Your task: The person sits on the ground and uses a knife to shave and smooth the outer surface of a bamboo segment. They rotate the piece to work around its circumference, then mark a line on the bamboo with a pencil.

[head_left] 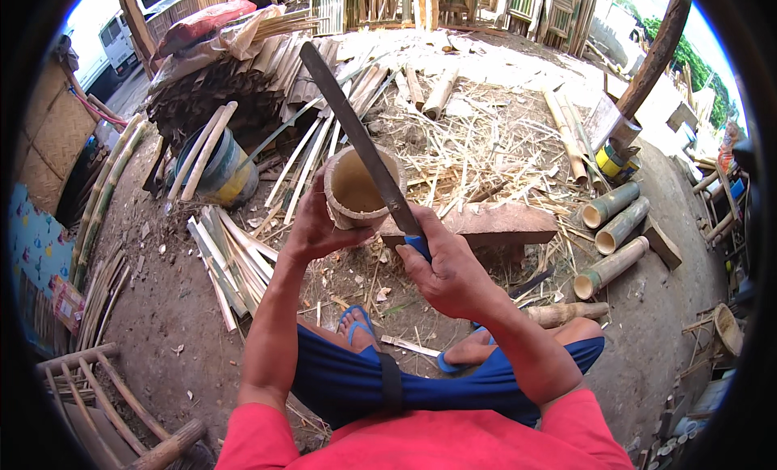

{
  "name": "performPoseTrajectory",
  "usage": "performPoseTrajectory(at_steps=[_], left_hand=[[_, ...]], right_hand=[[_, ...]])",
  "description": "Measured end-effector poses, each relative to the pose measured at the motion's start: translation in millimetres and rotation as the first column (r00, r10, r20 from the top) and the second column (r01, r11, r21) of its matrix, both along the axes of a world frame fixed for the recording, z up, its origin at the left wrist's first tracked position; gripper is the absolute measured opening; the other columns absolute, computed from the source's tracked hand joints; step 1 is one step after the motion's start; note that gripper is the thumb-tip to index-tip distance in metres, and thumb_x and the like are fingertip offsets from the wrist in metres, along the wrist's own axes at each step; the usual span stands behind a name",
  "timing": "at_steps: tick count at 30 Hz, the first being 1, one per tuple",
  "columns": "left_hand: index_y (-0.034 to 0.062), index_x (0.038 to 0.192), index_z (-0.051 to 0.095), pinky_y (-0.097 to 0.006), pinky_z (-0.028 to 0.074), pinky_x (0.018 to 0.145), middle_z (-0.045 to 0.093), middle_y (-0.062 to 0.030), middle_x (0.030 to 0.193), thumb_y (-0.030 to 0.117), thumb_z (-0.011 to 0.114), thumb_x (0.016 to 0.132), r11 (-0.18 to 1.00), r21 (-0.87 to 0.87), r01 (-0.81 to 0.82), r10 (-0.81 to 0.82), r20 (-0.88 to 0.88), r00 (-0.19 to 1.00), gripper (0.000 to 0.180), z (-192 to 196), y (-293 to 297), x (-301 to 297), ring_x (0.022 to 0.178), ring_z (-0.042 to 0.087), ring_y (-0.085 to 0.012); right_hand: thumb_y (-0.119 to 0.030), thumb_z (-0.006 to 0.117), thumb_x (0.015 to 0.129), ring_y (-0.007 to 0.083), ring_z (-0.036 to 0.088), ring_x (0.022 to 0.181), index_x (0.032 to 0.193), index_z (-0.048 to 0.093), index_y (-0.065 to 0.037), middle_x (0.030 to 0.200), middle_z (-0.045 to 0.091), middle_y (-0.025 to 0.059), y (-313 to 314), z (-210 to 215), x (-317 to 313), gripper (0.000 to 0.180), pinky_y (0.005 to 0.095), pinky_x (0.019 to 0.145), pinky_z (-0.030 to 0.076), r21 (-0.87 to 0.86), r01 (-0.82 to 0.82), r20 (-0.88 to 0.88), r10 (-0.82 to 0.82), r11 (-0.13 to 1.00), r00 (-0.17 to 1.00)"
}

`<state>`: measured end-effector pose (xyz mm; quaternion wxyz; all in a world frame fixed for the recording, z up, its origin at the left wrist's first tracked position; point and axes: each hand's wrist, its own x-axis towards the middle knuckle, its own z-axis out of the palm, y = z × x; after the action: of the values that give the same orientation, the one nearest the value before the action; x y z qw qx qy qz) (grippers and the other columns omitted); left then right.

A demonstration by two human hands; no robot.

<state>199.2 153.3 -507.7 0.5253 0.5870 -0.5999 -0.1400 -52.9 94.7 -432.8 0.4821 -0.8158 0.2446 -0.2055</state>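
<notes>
My left hand (312,227) grips a short hollow bamboo section (356,188) from its left side, the open end facing up at me. My right hand (447,267) is closed on the blue handle of a long dark machete (356,134). The blade runs up and to the left, crossing over the right rim of the bamboo section. Just behind my hands lies a flat wooden chopping block (494,223) on the dirt ground. My knees in blue shorts and my feet in blue sandals (356,323) are below the hands.
Split bamboo strips (231,259) lie at my left, next to a bucket (218,174) holding bamboo sticks. Cut bamboo tubes (611,239) lie at the right. Shavings and slats litter the ground beyond. A wooden post (643,77) stands at far right, a bamboo frame (105,397) at lower left.
</notes>
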Motion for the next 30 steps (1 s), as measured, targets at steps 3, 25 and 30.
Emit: performPoseTrajectory(at_steps=[3, 25, 30], left_hand=[[0.0061, 0.153, 0.038, -0.045, 0.048, 0.110, 0.061, -0.0175, 0.140, 0.033, 0.101, 0.058, 0.998, -0.046, -0.041, 0.045, 0.088, 0.995, 0.118, 35, 0, 2, 0.129, 0.061, -0.0321], [0.0105, 0.149, 0.033, -0.046, 0.052, 0.107, 0.060, -0.0174, 0.139, 0.032, 0.100, 0.065, 0.976, 0.060, -0.207, 0.211, -0.057, 0.976, 0.110, 10, -15, -5, 0.128, 0.062, -0.0332], [0.0134, 0.157, 0.018, -0.049, 0.050, 0.106, 0.054, -0.0230, 0.144, 0.031, 0.098, 0.069, 0.952, -0.043, -0.302, 0.299, -0.060, 0.952, 0.120, -37, -35, -21, 0.131, 0.058, -0.0401]], right_hand=[[-0.013, 0.061, 0.103, 0.0174, 0.052, 0.069, 0.146, 0.044, -0.010, 0.077, 0.054, 0.0059, 0, 35, -7, 0.046, 0.0380, 0.069, 0.048, -0.099, -0.038, 0.129, 0.050, 0.994, 0.990], [-0.017, 0.061, 0.102, 0.0535, 0.068, 0.086, 0.120, 0.043, -0.003, 0.086, 0.067, 0.0312, -13, 48, 25, 0.029, 0.0578, 0.077, 0.049, -0.020, 0.026, -0.041, -0.027, 0.999, 0.999], [-0.017, 0.059, 0.103, 0.0516, 0.067, 0.087, 0.120, 0.043, -0.002, 0.089, 0.067, 0.0311, -26, -20, 41, 0.027, 0.0561, 0.076, 0.050, -0.092, 0.069, -0.004, -0.070, 0.993, 0.998]])
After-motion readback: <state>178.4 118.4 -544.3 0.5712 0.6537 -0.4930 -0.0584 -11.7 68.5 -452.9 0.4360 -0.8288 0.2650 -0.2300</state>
